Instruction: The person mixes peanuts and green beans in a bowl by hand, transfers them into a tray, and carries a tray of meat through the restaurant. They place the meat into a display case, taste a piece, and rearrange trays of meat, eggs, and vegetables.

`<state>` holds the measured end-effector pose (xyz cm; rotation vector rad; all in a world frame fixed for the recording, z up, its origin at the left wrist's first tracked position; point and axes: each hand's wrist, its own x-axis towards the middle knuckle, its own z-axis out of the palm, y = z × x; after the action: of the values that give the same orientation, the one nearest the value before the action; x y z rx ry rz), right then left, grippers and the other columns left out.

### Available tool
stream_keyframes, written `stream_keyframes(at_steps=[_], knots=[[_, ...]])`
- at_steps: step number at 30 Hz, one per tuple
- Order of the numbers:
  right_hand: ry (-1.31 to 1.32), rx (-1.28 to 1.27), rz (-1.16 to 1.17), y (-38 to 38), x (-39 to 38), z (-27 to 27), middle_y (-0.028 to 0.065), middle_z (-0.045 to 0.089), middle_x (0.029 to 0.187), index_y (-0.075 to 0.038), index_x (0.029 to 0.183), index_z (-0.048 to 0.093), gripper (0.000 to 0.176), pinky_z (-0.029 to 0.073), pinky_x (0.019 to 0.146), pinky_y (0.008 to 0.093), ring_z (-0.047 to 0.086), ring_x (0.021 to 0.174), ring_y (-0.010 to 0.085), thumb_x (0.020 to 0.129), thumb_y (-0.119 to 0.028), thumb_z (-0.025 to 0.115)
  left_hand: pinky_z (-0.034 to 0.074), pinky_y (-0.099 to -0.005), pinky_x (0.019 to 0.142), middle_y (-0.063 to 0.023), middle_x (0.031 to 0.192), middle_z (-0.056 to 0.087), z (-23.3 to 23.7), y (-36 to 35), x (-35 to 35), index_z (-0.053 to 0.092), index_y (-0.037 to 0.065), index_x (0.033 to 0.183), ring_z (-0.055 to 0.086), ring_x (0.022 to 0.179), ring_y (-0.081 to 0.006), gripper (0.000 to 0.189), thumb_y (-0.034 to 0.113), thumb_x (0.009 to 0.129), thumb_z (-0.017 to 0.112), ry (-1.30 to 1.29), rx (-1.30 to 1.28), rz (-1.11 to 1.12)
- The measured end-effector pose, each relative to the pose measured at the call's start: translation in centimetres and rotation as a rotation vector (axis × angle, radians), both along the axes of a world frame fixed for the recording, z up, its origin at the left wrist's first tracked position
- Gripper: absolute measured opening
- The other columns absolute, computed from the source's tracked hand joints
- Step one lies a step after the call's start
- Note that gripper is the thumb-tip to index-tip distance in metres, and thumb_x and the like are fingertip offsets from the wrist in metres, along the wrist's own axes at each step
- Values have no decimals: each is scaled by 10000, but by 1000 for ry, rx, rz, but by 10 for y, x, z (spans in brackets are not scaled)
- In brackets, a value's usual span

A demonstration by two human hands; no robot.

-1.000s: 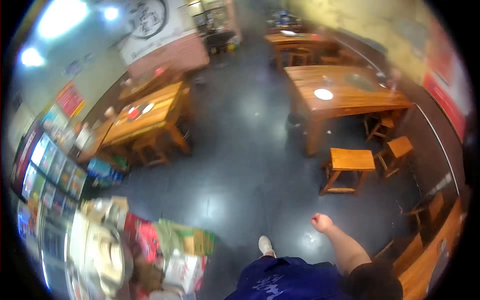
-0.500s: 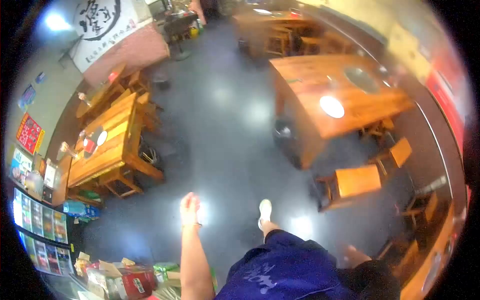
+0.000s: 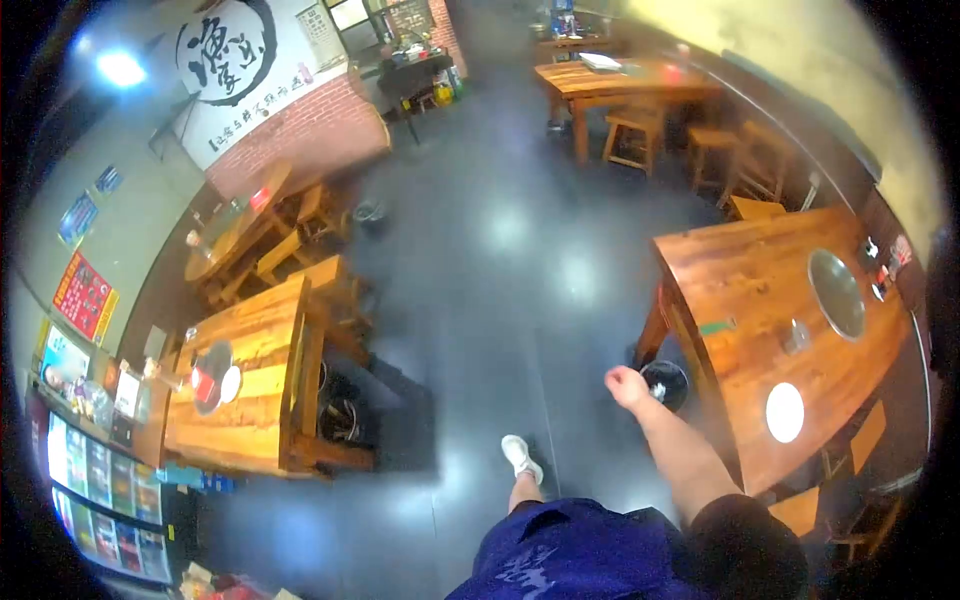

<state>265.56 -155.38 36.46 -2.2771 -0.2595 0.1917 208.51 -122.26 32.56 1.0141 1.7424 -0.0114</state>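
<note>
My right hand [image 3: 627,387] is swung forward over the floor, its fingers curled in, with nothing seen in it. It is nearest to the black bin [image 3: 663,386] beside the right wooden table [image 3: 745,360]. On that table are a white plate [image 3: 785,412], a round metal inset [image 3: 837,294] and a small green item [image 3: 716,327]. My left hand is outside the picture. One white shoe [image 3: 521,458] shows on the dark floor below my blue clothing.
To the left stands another wooden table [image 3: 240,430] with an open-topped bin under its edge. A lit drinks fridge [image 3: 110,500] is at the lower left. Farther ahead are a wooden table [image 3: 640,84], stools [image 3: 632,140] and a brick-based wall [image 3: 300,140].
The tables have come nearer as the view moved forward. My left hand has left the picture, and my right hand has swung forward and up. A different foot position shows.
</note>
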Motion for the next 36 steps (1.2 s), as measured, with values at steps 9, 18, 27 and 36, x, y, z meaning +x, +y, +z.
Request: stream_keyframes(at_steps=[9, 18, 27, 36], knots=[[247, -386, 240, 88, 161, -1, 148, 650, 943, -116, 918, 664, 280, 495, 774, 432, 611, 908, 329, 806, -327, 518, 485, -381, 702, -54, 881, 611, -56, 252, 386, 654, 166, 926, 591, 848, -223, 241, 342, 855, 506, -193, -27, -174], [812, -486, -506, -61, 304, -81, 188, 622, 1036, -93, 1223, 522, 511, 481, 834, 388, 603, 983, 305, 779, -310, 656, 58, -552, 1105, -15, 1126, 634, 172, 344, 1014, 610, 154, 1156, 454, 1231, -275, 417, 281, 760, 645, -118, 1472, -981], [535, -262, -247, 156, 760, -4, 154, 668, 858, -61, 961, 651, 312, 514, 697, 427, 652, 776, 330, 756, -275, 551, 200, -528, 1005, -25, 1089, 607, 91, 371, 1083, 572, 149, 1124, 538, 1045, -194, 424, 432, 812, 525, 103, 168, -885], [7, -248, 125, 436, 1155, 18, 118, 656, 976, -150, 1019, 643, 281, 497, 777, 434, 620, 911, 321, 813, -311, 540, 263, -432, 733, -17, 838, 526, 11, 475, 1290, 542, 136, 897, 476, 806, -163, 229, 337, 789, 541, 85, 133, -625]])
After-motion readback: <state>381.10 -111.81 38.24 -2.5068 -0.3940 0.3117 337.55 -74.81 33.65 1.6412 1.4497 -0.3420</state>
